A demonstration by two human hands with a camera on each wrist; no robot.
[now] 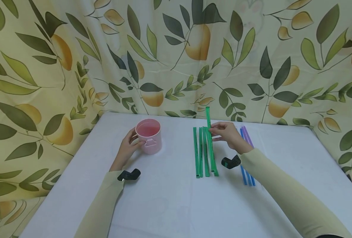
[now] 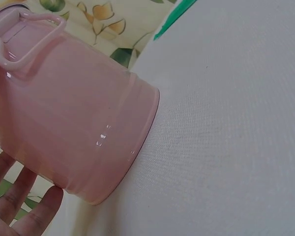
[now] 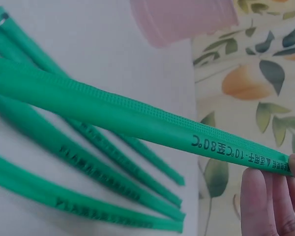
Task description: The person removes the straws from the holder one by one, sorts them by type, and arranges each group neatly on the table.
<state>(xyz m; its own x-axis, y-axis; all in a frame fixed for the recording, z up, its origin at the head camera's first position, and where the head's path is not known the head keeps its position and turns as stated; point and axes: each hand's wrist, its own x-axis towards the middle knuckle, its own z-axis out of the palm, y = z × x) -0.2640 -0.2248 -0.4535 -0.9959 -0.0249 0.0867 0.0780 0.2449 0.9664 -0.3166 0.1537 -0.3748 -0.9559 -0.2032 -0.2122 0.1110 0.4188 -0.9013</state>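
Note:
My left hand [image 1: 127,150] holds the side of a pink cup [image 1: 153,147], thumb near its small handle. The cup is upright on the white table, and its base rests on the cloth in the left wrist view. With thumb and fingers, my right hand [image 1: 229,135] pinches one green paper-wrapped straw [image 3: 137,123] near one end, where dark print shows on the wrapper. This straw slants over several other green wrapped straws [image 1: 200,155], which lie side by side on the table.
Blue straws [image 1: 243,177] and purple straws [image 1: 247,136] lie to the right, partly hidden by my right wrist. The white table [image 1: 164,205] backs onto a curtain [image 1: 176,59] printed with fruit and leaves.

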